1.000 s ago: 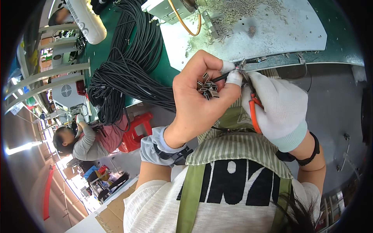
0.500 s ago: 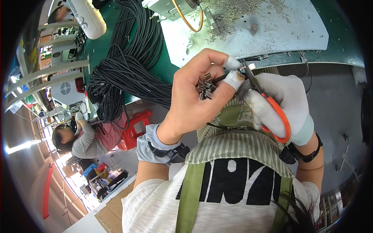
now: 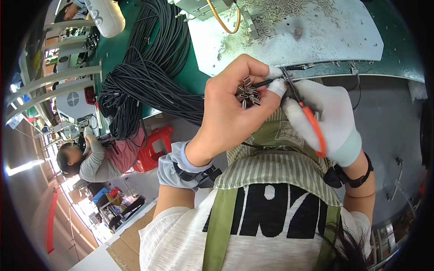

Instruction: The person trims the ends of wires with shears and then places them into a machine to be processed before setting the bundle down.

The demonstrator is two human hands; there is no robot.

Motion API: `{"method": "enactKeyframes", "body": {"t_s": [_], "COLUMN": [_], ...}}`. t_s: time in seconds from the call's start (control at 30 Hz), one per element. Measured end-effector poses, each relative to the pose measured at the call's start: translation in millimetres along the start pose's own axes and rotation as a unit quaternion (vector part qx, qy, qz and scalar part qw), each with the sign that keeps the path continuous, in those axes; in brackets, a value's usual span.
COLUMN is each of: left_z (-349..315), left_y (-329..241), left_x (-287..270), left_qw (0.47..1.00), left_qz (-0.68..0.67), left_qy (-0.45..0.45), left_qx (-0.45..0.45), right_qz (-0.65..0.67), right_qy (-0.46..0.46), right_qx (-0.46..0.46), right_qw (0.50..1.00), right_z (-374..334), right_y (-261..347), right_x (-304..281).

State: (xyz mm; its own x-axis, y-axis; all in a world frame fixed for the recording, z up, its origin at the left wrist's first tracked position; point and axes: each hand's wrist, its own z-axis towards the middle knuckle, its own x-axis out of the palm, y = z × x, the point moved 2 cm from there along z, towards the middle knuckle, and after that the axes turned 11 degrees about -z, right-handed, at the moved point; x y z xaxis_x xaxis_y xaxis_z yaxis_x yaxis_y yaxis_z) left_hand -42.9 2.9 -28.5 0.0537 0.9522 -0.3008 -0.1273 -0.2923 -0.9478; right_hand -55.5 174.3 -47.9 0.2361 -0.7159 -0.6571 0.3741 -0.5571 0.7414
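Observation:
My left hand [image 3: 222, 112] is bent closed, with white covers on its thumb and index fingertips. Between those tips it pinches the end of a black cable [image 3: 261, 84]. Several small metal connector shells [image 3: 248, 93] are also tucked in its curled fingers. My right hand [image 3: 333, 118], in a white glove, grips scissors with orange handles [image 3: 315, 128]. Their dark blades meet the cable end beside my left fingertips. Whether the blades are fully closed on it is too small to tell.
A thick bundle of black cables [image 3: 149, 86] lies over the green table [image 3: 113, 58] on the left. Ahead, a pale board [image 3: 312, 40] carries many scattered small metal pieces beneath a machine [image 3: 196, 10]. A person [image 3: 101, 158] sits at far left near a red stool [image 3: 156, 147].
My right hand has turned a little, so the orange handle loop looks narrower. The small white bit beside the blades no longer shows. Both hands stay close together.

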Motion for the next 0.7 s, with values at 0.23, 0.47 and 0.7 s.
{"method": "enactKeyframes", "body": {"t_s": [0.23,0.47,0.7], "left_z": [-3,-7,-9], "left_y": [-6,-5,-4], "left_x": [-8,1,4], "left_qw": [0.997,0.980,0.955], "left_qz": [-0.049,0.130,0.172], "left_qy": [0.019,0.041,-0.009], "left_qx": [-0.060,0.147,0.242], "right_qz": [-0.072,-0.174,0.345], "right_qy": [-0.084,-0.139,0.056], "right_qx": [0.009,-0.202,0.067], "right_qw": [0.994,0.954,0.935], "right_z": [-1,9,11], "right_y": [4,-1,-8], "right_x": [-8,-2,0]}}
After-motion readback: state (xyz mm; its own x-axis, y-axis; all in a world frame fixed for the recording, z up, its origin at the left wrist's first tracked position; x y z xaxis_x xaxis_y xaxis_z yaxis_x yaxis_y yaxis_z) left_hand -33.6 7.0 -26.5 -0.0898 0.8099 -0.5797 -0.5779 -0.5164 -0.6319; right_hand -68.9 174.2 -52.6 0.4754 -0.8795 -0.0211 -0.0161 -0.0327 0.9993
